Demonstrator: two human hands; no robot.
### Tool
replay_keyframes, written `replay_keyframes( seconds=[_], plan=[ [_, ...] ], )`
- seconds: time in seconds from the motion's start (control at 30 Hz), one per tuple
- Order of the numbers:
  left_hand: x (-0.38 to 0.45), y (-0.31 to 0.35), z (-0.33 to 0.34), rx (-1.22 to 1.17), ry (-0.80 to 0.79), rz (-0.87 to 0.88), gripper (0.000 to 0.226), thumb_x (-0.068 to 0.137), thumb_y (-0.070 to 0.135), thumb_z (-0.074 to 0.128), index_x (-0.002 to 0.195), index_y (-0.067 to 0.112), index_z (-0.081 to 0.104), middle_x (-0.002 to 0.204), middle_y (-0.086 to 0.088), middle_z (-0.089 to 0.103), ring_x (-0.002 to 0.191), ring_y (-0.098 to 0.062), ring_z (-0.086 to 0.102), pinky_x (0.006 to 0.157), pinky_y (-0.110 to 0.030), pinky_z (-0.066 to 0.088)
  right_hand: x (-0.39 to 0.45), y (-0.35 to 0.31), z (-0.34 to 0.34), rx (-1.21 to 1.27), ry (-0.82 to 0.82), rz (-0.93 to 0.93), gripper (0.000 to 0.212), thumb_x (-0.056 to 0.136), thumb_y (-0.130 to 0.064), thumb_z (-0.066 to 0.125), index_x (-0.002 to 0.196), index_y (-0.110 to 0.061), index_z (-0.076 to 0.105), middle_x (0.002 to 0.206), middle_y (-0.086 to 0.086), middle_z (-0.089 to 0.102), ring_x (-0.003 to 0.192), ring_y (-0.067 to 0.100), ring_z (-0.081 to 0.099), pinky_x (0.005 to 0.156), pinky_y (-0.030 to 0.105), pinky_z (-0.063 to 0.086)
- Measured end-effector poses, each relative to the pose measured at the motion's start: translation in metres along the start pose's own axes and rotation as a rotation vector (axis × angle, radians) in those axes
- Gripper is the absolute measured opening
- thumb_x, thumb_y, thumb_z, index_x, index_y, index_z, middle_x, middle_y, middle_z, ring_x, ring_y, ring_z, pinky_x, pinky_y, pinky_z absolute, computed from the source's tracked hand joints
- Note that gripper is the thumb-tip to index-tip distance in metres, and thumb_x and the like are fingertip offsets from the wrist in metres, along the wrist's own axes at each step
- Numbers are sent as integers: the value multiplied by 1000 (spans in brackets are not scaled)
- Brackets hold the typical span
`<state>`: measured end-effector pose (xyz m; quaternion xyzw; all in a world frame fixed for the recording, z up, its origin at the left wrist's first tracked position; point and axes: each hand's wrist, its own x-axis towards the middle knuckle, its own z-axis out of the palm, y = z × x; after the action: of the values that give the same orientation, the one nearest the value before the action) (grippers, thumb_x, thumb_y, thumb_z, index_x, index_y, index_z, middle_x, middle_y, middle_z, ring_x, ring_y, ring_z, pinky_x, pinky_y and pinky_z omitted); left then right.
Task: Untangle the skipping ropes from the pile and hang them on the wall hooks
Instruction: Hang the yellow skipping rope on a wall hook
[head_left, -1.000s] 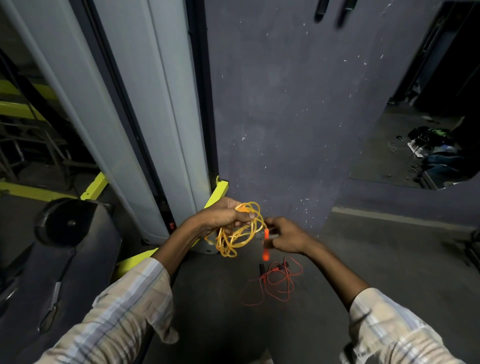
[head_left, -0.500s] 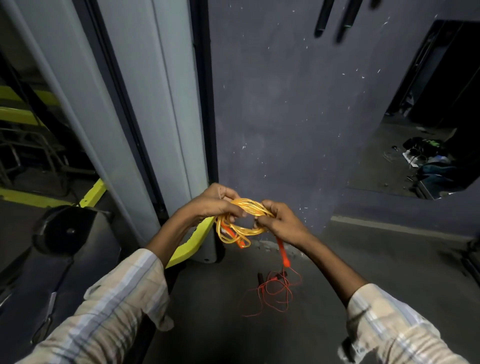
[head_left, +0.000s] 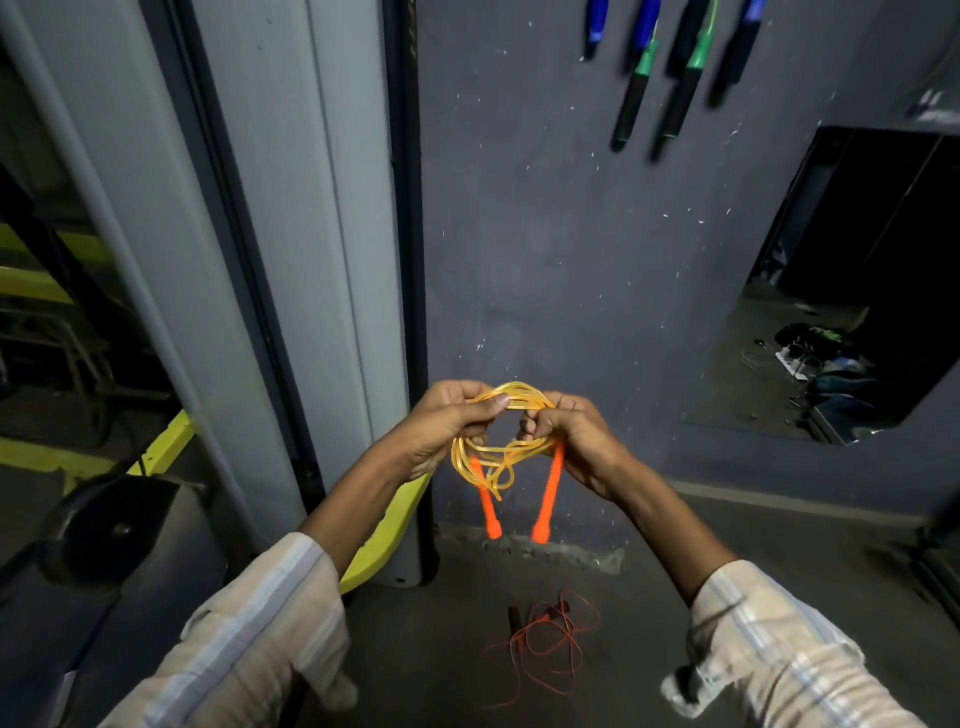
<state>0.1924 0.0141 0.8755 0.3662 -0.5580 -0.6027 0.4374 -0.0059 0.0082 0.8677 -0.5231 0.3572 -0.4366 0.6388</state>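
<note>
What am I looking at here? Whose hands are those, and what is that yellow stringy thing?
This picture comes from a camera worn on a person's head, so you look down at their own two hands, as if they were yours. There is no machine. The left hand and the right hand both grip a coiled yellow skipping rope. Its two orange handles dangle below. On the floor lies another tangled rope, a thin red rope. High on the wall hang more rope handles, blue, green and black. The person is sorting ropes to hang them up there.
</note>
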Motion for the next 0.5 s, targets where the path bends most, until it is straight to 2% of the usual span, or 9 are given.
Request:
replay_keyframes(
  seconds=[0.1,0.17,0.23,0.33,0.4,0.5],
  plan=[
    [11,9,-8,-337,22,29,31,90,6,65,115,-11,59,54,5,38,40,-2,30,60,-26,54,13,-23,2,-163,22,-82,28,67,10,51,92,3,61,64,9,60,57,19,57,64,31,56],
    [23,20,-10,-404,51,49,27,92,2,61,115,-11,58,60,2,45,41,-1,32,52,-21,48,24,-40,3,-214,59,-131,42,72,20,46,109,5,59,65,10,58,57,21,57,62,32,57],
    [36,37,-10,-281,99,62,21,94,4,60,110,-9,62,67,-2,51,42,-1,34,46,-19,43,35,-56,4,-228,86,-174,53,71,20,50,121,2,57,67,10,60,57,24,58,62,34,59],
    [57,63,-13,17,149,129,21,98,14,59,104,-5,66,69,-4,57,46,-4,37,45,-19,38,49,-81,8,-63,61,-149,65,69,14,63,130,-4,56,84,13,67,66,24,65,69,39,62],
    [69,78,-17,123,142,174,21,99,18,60,103,0,69,67,-1,58,48,-5,39,46,-20,36,56,-97,10,-74,57,-148,61,75,8,75,131,-7,58,94,14,67,66,22,63,66,36,57],
    [84,101,-25,134,141,231,18,97,16,62,102,1,69,69,-5,62,48,-7,40,46,-22,36,68,-113,5,-305,121,-302,44,85,-8,81,126,-11,65,91,9,68,69,22,60,63,31,52]
  ],
)
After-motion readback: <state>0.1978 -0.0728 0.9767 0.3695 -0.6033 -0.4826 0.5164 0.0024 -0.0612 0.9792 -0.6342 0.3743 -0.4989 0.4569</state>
